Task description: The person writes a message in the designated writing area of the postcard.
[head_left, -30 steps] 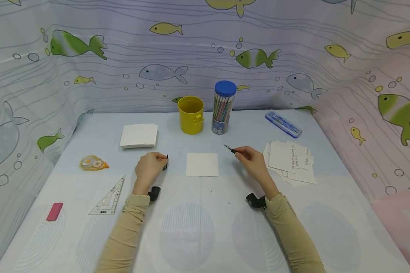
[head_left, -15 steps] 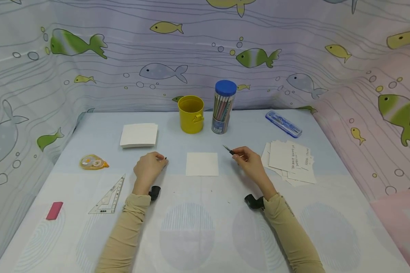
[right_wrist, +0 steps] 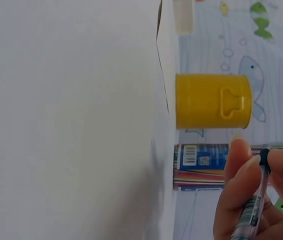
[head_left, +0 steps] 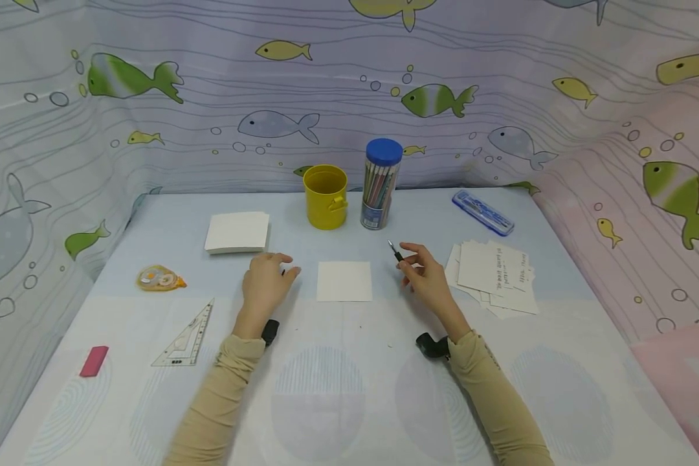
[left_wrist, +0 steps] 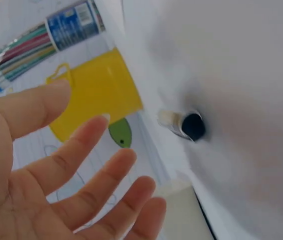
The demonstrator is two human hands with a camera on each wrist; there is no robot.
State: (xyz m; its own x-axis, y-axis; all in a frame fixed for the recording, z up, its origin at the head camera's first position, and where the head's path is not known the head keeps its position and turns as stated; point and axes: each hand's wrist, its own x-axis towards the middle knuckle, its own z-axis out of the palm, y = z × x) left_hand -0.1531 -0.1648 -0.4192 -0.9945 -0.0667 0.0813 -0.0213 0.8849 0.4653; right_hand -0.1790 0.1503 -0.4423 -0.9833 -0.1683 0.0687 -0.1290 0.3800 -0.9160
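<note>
My left hand (head_left: 266, 283) is beside the blank white card (head_left: 344, 281), its fingers spread with nothing between them. In the left wrist view a pen cap (left_wrist: 193, 126) with a black end is on the table, apart from the fingertips. It shows in the head view only as a small dark bit by that hand. On the card's other side, my right hand (head_left: 426, 279) holds an uncapped pen (head_left: 395, 251) with its tip pointing up and away. The right wrist view shows the clear pen barrel (right_wrist: 254, 215) running along the palm side of the fingers.
Behind the card stand a yellow bucket (head_left: 326, 197) and a pencil tub (head_left: 380, 188). A card stack (head_left: 237, 232), correction tape (head_left: 160, 278), set square (head_left: 186, 340) and red eraser (head_left: 94, 361) lie left. Written cards (head_left: 495, 275) and a blue case (head_left: 483, 212) lie right.
My left hand has let go of the pen cap, spread its fingers and moved slightly right. In my right hand the pen has tilted more upright, and the fingers have shifted on it.
</note>
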